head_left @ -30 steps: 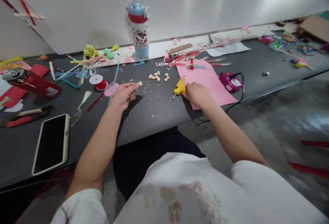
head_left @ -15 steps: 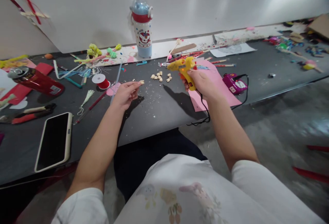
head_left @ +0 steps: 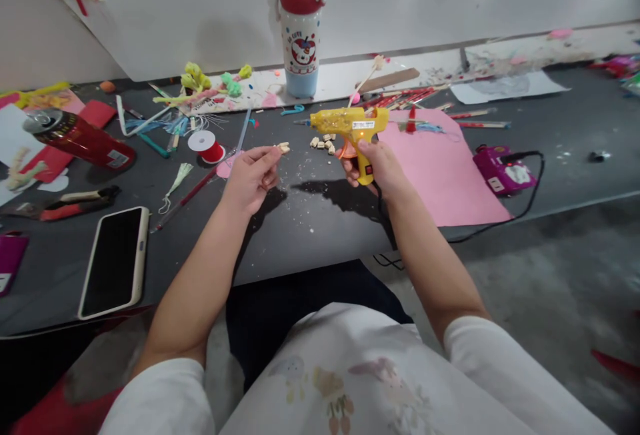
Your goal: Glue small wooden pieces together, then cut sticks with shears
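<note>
Between the thumb and fingertips of my left hand (head_left: 253, 180) is a small pale wooden piece (head_left: 283, 148), held above the table. My right hand (head_left: 376, 167) grips a yellow hot glue gun (head_left: 350, 122) by its handle. The gun's nozzle points left, above and apart from the wooden piece, and a small light glows on its body. Behind the gun lies a little pile of similar wooden pieces (head_left: 324, 144). Crumbs are scattered on the dark table (head_left: 285, 235) between my hands.
A pink sheet (head_left: 435, 168) and a purple box with a plugged cord (head_left: 503, 172) are at right. A bottle (head_left: 301, 35) stands behind. Leftward are a thread spool (head_left: 206, 146), a tilted red can (head_left: 83, 138), pliers (head_left: 75, 203) and a phone (head_left: 115, 262).
The view has shifted, so the table's things sit further right. The glue gun has turned level, its nozzle pointing left, and has come closer to the wooden piece in my left hand.
</note>
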Available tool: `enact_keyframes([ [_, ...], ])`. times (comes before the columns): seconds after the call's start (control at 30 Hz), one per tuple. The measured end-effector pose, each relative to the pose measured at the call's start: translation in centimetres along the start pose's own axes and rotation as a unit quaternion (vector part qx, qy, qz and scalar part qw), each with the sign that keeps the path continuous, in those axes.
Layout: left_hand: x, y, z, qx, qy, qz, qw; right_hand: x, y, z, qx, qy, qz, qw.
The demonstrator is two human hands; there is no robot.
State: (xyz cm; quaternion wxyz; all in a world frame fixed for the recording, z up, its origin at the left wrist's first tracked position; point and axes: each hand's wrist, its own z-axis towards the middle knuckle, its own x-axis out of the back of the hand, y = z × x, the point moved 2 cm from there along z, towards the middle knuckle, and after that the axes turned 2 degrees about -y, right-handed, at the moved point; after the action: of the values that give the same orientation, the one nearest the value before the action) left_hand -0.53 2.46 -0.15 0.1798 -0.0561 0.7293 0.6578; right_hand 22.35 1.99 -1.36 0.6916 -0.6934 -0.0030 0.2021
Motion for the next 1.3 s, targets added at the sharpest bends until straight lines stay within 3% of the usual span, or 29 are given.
enact_keyframes([
  [0.57,-0.18,0.27,-0.21,-0.003,0.017,0.005,1.000,-0.27,0.55,-0.42,-0.027,-0.061,-0.038,0.997],
  [0.8,-0.19,0.41,-0.25,0.013,0.038,0.034,0.999,-0.40,0.37,-0.63,-0.036,-0.056,-0.051,0.996],
  [1.3,-0.06,0.34,-0.22,0.001,0.022,0.036,0.999,-0.37,0.33,-0.69,-0.043,-0.059,-0.052,0.996],
])
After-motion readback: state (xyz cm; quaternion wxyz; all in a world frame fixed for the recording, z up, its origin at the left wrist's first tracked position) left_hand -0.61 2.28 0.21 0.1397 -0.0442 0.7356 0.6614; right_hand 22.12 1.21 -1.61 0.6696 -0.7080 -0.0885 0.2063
